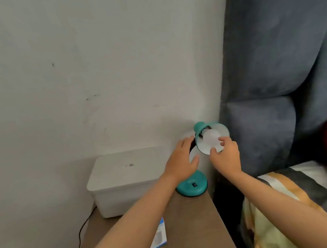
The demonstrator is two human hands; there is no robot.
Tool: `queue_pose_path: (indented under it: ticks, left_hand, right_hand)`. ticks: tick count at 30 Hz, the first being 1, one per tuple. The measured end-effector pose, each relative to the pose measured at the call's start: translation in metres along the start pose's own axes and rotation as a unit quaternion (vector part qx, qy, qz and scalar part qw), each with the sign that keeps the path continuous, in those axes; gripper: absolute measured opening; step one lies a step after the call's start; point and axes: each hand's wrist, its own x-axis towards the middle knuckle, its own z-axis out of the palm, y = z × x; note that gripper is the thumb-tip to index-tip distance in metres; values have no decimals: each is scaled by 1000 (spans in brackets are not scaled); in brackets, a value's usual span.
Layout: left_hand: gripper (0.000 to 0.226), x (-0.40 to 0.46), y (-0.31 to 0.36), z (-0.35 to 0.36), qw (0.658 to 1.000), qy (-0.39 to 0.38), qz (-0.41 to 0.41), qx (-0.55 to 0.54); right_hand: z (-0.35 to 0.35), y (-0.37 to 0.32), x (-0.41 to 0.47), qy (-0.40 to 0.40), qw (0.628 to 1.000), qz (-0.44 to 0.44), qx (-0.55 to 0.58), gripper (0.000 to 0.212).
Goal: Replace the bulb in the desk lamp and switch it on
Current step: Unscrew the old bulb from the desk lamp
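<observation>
Bulb (212,138): white, seated in the mouth of the teal lamp shade (203,146), right of the frame's centre, against the wall beside the blue headboard (273,47).
Right hand (225,156): fingers (221,138) curled round the bulb's front, pinching the glass.
Left hand (180,159): reaches behind the shade, fingers spread near the lamp's neck; it seems to cup something pale and round, possibly a second bulb.
Lamp base (191,186): teal, at the far right corner of the desk (192,224), with a dark switch (195,184) on top.
Step in hand: judged to be turning the bulb in its socket; whether it is going in or coming out cannot be told.
Doing it well: brace the shade with the left hand so the neck does not swing, keep the bulb square to the socket, turn with light finger pressure rather than squeezing the glass, and stop at firm resistance.
Other things: white lidded box (124,179) just left of the base; a blue-and-white carton (158,236) lying on the desk, partly covered by the left forearm.
Hidden or unclear: socket and thread sit deep inside the shade; left palm is turned away; the carton's print is unreadable; the black cable (80,239) runs off the lower left edge; motion blur softens everything.
</observation>
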Motion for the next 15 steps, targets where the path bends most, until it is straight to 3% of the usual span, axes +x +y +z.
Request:
queue_pose_path:
  ticks: [11, 15]
  left_hand:
    - [55, 42, -11, 18, 998, 43, 44, 21]
    - [51, 51, -7, 21, 996, 72, 41, 29]
  right_hand:
    - [17, 3, 30, 35, 998, -12, 55, 63]
    - [20, 4, 36, 42, 997, -4, 66, 57]
